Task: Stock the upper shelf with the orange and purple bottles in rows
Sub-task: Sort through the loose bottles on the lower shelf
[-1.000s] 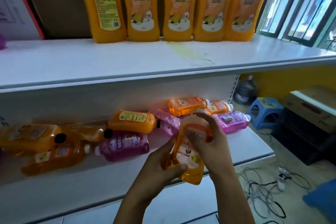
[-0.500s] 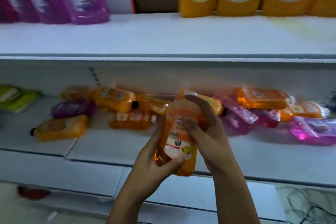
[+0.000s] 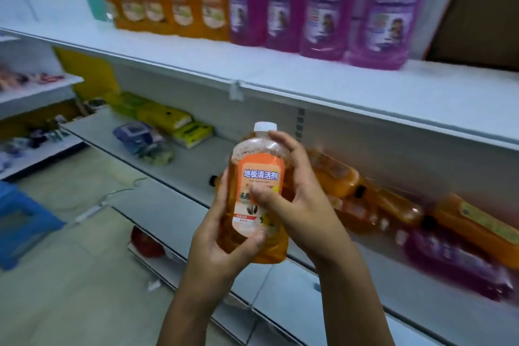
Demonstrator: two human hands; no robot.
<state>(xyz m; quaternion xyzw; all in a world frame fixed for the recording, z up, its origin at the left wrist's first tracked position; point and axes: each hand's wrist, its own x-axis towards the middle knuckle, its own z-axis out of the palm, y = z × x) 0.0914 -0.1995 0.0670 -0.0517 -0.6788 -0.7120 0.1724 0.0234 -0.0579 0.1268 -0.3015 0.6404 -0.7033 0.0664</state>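
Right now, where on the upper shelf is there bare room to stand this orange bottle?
The upper shelf is bare along its front strip, before the standing orange row and purple row, and right of the last purple bottle, beside the brown board. The back is crowded. Both hands hold the orange bottle.

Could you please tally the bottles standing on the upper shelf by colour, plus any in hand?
Orange bottles standing on the upper shelf: 4 clearly visible
Purple bottles standing there: 4
Held orange bottle, in left hand and right hand: 1
Total: 9
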